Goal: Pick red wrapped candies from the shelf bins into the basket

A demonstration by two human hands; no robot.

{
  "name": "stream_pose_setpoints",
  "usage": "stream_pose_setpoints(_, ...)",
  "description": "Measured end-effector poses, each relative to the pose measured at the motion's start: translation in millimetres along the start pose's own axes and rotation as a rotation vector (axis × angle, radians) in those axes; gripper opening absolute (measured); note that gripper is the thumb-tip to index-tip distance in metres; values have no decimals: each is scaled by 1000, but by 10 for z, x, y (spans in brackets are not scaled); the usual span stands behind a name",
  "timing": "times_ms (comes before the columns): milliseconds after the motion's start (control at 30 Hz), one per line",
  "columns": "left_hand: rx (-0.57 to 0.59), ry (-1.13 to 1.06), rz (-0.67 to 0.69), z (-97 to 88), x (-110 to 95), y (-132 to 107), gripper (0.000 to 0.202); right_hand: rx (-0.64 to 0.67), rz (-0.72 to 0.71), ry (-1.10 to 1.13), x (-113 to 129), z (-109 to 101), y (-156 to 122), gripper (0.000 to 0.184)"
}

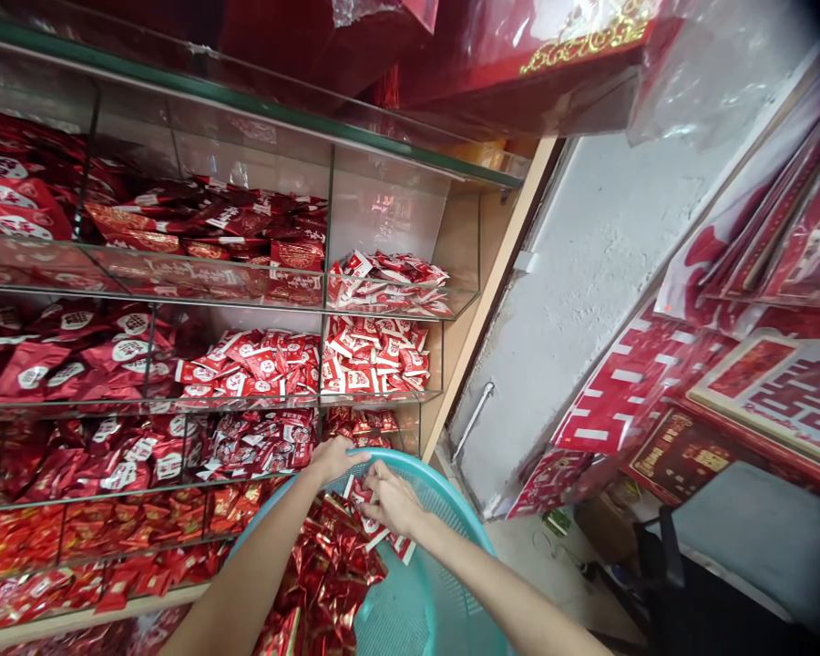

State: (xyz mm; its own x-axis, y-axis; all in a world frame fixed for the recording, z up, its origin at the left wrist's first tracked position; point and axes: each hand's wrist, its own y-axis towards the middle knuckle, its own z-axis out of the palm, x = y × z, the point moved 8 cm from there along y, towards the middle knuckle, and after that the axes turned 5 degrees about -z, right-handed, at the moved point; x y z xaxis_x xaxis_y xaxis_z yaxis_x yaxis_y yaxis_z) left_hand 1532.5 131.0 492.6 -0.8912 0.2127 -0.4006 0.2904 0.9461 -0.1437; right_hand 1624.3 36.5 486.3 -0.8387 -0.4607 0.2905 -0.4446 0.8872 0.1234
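A turquoise plastic basket stands below the shelves, in front of me. My left hand is closed on its far rim. Inside the basket, my right hand has its fingers curled and pinched on small red-and-white packets; how many it holds is hidden. Larger shiny red foil packets fill the basket's left side, beneath and beside my forearms. Similar small red-and-white packets lie heaped in a shelf compartment just beyond the basket.
Glass-fronted shelves with divided compartments of red packets span the left. A glass shelf edge carrying red boxes juts overhead. To the right are a grey wall, red paper decorations and a dark chair.
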Motion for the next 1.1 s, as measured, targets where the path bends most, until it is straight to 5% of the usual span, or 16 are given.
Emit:
stream_pose_setpoints(233, 23, -16, 1, 18, 3, 10, 49, -70, -93, 147, -37, -217, -57, 35)
stream_pose_setpoints(433, 20, -24, -9, 5, 9, 6, 50, 18, 55, 88, -329, -309, -238, 46)
stream_pose_setpoints(700, 19, -16, 12, -9, -6, -7, 51, 89, 149, -28, -277, -174, -267, 22)
stream_pose_setpoints(800, 18, -31, 8, 2, 11, -1, 51, -25, 110, -41, -154, -531, -172, 24)
stream_pose_setpoints(1000, 5, -56, 3, 23, 44, 26, 50, -508, 85, -73, -40, -1811, 60, 21)
stream_pose_setpoints(1100, -2, -50, -3, 19, 49, 26, 49, -473, 241, -197, -147, -2126, 202, 16)
